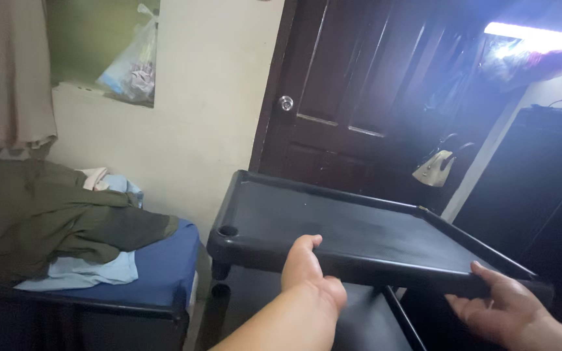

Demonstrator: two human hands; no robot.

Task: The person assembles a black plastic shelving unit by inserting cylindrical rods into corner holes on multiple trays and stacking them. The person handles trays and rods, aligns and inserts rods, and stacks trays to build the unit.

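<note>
Door [359,97] of dark wood is standing behind a black plastic tray shelf [359,227], tilted and lifted. Bed [157,266] with rumpled clothes [53,214] is lying leftward. Left hand [307,270] is gripping the shelf's near edge, fingers curled over; right hand [495,305] is clasping its right near corner.

My left hand [307,270] and right hand [499,302] grip the near rim of a black plastic shelf tray [274,214] with a raised edge and a round socket at its corner; nothing lies on its top. To my left, a bed [160,270] with a blue sheet carries a crumpled olive-green garment [53,218] and light blue cloth [82,273].
</note>
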